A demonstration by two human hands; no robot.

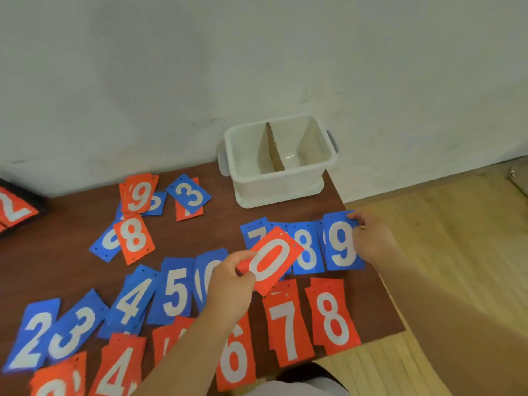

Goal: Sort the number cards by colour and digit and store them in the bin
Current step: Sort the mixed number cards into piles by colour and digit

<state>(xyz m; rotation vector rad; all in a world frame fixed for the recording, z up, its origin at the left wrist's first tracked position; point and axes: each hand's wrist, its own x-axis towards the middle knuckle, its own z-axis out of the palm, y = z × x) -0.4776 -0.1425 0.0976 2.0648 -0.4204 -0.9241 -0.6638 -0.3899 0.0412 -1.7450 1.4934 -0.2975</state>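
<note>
at your far left, the blue 2 card (31, 338) starts a row on the table (200, 232). your left hand (228, 284) pinches the red 0 card (271, 260), tilted over the blue 7 card (254, 232). the white bin (280, 187) stands behind it, near the table's back right corner. your right hand (371, 241) grips the blue 9 card (341, 242) by its right edge.

1. a single view, from a camera worn on the person's head, facing forward and steeply down onto the bench (217, 224).
2. it sits near: both forearms enter from the lower edge, the left grip (228, 284) pinching the red 0 card (274, 261) at mid-frame, the right grip (371, 241) on the blue 9 card (340, 244) just right of it.
3. the wide lens also takes in the bin (285, 187) at the bench's far edge, the wall (171, 67) above and the floor (443, 252) at right.
</note>
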